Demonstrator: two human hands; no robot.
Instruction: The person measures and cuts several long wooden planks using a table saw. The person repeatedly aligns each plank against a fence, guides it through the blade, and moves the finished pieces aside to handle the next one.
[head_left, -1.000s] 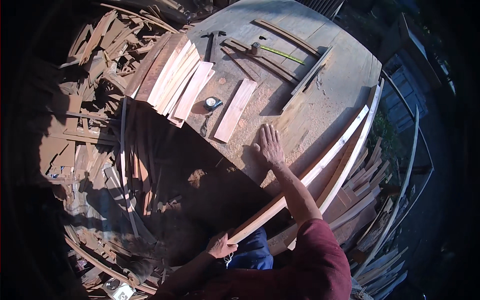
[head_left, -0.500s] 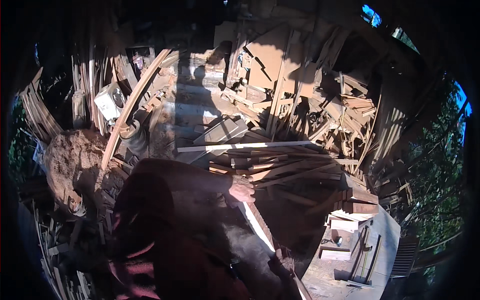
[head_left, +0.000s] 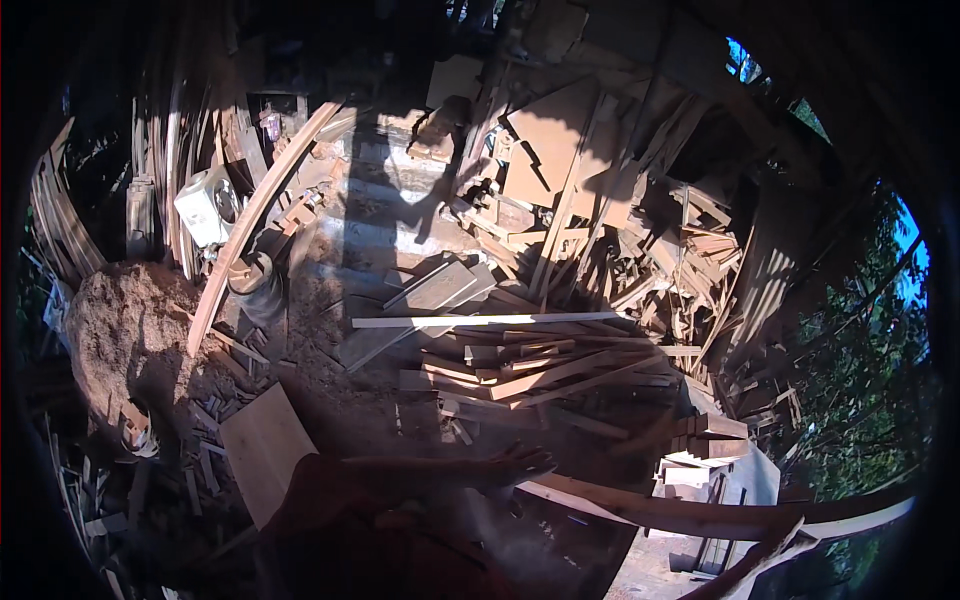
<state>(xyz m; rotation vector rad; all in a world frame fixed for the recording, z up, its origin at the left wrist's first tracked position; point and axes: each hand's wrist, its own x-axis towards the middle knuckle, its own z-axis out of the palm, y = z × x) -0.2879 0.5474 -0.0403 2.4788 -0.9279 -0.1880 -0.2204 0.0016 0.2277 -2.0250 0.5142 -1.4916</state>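
Note:
A long pale plank [head_left: 735, 518] crosses the lower right, angled over the worktable's edge. My left hand [head_left: 515, 465] is in shadow at the plank's left end, fingers stretched out and just above it; whether they touch it I cannot tell. My right hand [head_left: 795, 538] grips the plank from below, toward its right part, its fingers partly hidden. The worktable [head_left: 655, 570] behind the plank carries a stack of short boards [head_left: 705, 435] and some thin strips. A flat pale board [head_left: 268, 450] lies at the lower left beside my left arm.
Piles of loose boards [head_left: 530, 370] and offcuts [head_left: 690, 260] cover much of the ground. A curved plank [head_left: 262, 215] leans beside a white container [head_left: 205, 205] and a cylinder [head_left: 255, 290]. A sawdust heap [head_left: 115, 335] sits at the left, foliage [head_left: 860, 390] at the right.
The view has turned from the worktable toward the wood piles. The plank has swung up across the lower right. My left hand, earlier gripping it, now has its fingers extended.

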